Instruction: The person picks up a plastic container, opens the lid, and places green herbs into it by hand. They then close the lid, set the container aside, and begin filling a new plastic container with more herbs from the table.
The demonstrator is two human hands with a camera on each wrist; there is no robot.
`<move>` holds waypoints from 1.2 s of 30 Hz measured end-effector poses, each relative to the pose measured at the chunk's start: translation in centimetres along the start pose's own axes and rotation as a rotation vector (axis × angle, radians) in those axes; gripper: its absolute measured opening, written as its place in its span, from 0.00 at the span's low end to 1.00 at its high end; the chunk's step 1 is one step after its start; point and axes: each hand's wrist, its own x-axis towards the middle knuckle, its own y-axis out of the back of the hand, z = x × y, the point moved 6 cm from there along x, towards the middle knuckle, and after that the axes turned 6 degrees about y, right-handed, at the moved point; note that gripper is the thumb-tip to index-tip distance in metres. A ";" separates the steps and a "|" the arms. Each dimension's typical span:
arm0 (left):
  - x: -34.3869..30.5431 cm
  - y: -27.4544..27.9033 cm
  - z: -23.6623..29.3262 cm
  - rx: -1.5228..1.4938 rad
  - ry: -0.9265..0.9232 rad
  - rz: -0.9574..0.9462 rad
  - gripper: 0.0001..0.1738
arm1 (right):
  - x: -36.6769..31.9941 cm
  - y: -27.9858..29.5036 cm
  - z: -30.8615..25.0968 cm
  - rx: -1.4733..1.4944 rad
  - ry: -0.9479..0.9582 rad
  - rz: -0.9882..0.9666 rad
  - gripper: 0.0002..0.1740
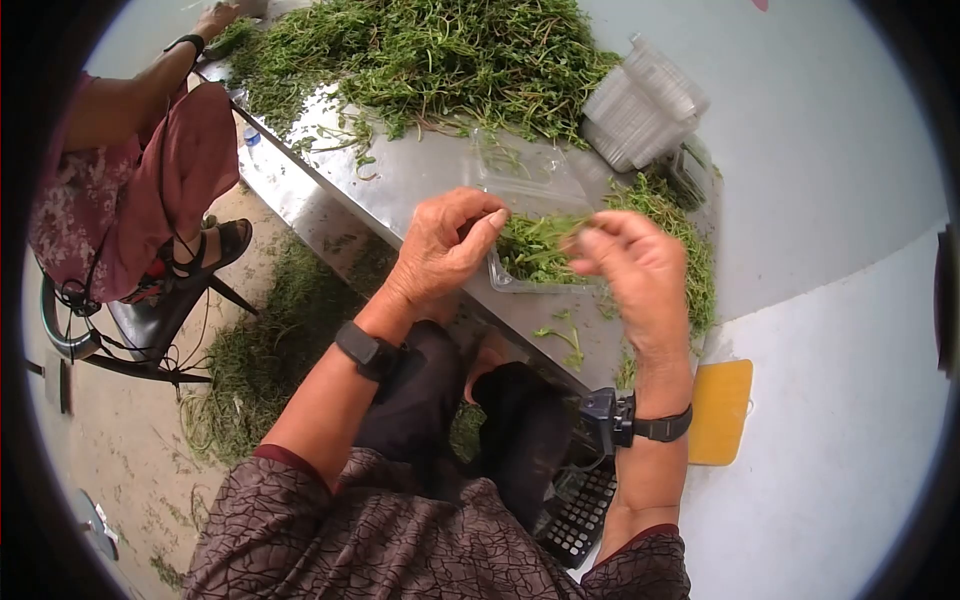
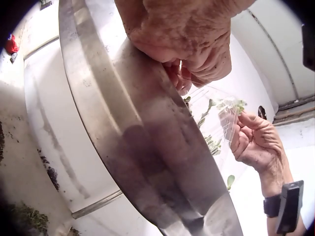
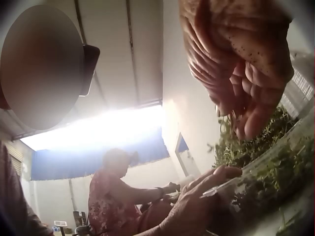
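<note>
A clear plastic box [image 1: 535, 287] filled with leafy green sprigs stands at the near edge of the metal table, its clear lid [image 1: 530, 170] folded back behind it. My left hand [image 1: 445, 245] holds the box at its left rim, thumb and forefinger brought together there; its other fingers are curled under in the left wrist view. Above the right part of the box, my right hand [image 1: 640, 270] pinches a few green sprigs [image 3: 227, 127] between thumb and fingertips. The sprigs are blurred in the head view.
A large heap of greens [image 1: 430, 60] covers the back of the metal table [image 1: 420, 170]. Stacked clear boxes [image 1: 645, 105] stand at the back right, with more greens [image 1: 690, 250] below them. A yellow board [image 1: 722, 412] lies at right. Another person [image 1: 140, 190] sits at left.
</note>
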 end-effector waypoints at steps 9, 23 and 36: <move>0.0 0.0 0.1 -0.011 -0.030 0.020 0.12 | -1.3 2.7 0.6 -0.265 0.062 0.097 0.08; -0.1 -0.1 0.4 0.015 -0.004 0.021 0.11 | -2.9 -4.2 -1.7 -0.760 0.650 -0.105 0.15; -0.2 -0.3 -0.6 -0.016 0.037 0.024 0.11 | -2.6 -2.1 -1.0 -0.754 0.670 -0.035 0.12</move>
